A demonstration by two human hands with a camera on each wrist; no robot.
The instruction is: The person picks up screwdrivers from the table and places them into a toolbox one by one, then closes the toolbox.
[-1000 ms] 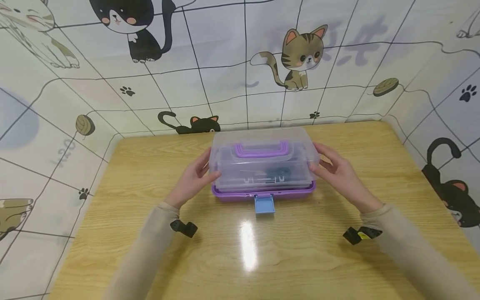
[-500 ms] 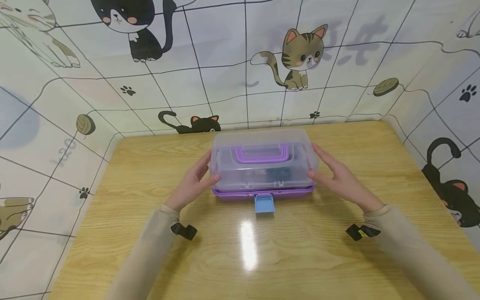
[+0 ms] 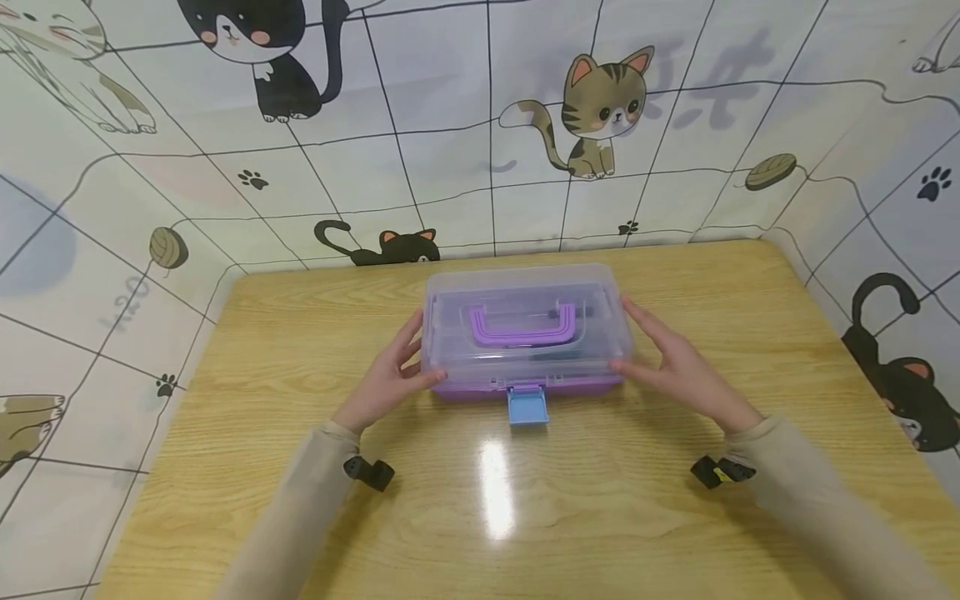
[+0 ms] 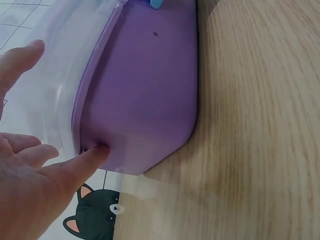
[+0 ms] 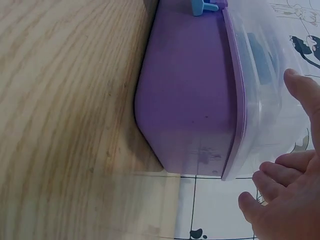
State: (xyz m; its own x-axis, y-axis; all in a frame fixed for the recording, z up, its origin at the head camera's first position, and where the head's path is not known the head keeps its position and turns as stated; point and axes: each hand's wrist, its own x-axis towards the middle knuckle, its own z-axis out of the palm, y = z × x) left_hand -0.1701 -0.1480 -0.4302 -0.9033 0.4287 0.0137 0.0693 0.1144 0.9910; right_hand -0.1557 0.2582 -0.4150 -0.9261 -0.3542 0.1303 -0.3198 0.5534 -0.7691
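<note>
A storage box stands in the middle of the table, with a purple base (image 3: 480, 392) and a clear lid (image 3: 450, 292). The lid is down on the base and carries a purple handle (image 3: 522, 337). At the front, a light blue latch (image 3: 528, 406) hangs folded out. My left hand (image 3: 386, 379) is at the box's left side, fingers extended, thumb by the lid's front corner; in the left wrist view a fingertip (image 4: 102, 150) touches the purple base. My right hand (image 3: 686, 375) is spread beside the right end, thumb tip at the lid. Dark contents show dimly through the plastic.
The box sits on a wooden table (image 3: 600, 517) whose back edge meets a wall (image 3: 450, 167) covered in a cat print. Side walls with the same print flank the table. Each wrist wears a small black camera (image 3: 369, 472).
The lid has come down from slightly raised to seated on the base, its front edge and handle dropping lower in view. Both hands followed it slightly, staying at the box's two ends.
</note>
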